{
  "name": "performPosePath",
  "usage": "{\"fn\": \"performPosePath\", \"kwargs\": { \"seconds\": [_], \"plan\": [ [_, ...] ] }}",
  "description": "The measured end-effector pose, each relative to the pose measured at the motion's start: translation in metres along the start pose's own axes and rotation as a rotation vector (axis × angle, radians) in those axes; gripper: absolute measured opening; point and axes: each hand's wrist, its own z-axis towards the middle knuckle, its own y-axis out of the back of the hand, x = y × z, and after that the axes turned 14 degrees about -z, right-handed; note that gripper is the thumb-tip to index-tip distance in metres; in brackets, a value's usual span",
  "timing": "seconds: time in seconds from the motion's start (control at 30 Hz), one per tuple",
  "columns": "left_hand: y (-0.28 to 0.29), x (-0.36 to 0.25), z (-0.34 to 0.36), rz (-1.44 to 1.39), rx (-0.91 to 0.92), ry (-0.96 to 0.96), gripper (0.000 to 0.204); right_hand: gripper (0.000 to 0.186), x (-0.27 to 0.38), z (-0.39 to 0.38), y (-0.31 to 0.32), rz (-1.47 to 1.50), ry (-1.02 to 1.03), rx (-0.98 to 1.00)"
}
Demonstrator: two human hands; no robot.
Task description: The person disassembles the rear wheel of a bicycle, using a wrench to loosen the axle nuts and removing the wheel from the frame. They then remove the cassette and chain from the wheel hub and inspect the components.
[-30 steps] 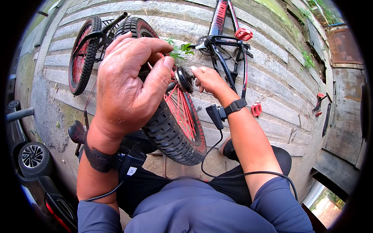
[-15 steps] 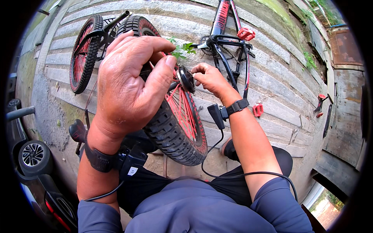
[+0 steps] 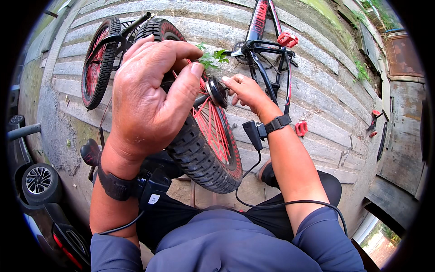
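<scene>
The fat-tyred wheel [image 3: 204, 158] stands before the person, already apart from the bicycle frame [image 3: 257, 22]. The right hand [image 3: 247, 93] pinches at its hub [image 3: 216, 92], so this work seems unfinished; the left hand [image 3: 152, 95] curls beside, its grip unclear.

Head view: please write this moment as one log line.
left hand: curled at wheel, contact unclear; right hand: at black hub; bike frame: on paving

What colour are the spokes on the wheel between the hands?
The spokes are red; head view.
</scene>
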Motion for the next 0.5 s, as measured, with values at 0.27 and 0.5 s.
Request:
{"fn": "performPosePath", "kwargs": {
  "seconds": [0.27, 0.5],
  "plan": [
    [0.000, -0.001, 0.001, -0.006, 0.001, -0.003, 0.021, 0.037, -0.010, 0.004, -0.006, 0.163, 0.133, -0.037],
    [-0.001, -0.001, 0.002, -0.013, -0.006, -0.005, 0.020, 0.035, -0.013, 0.007, 0.001, 0.067, -0.042, 0.059]
  ]
}}
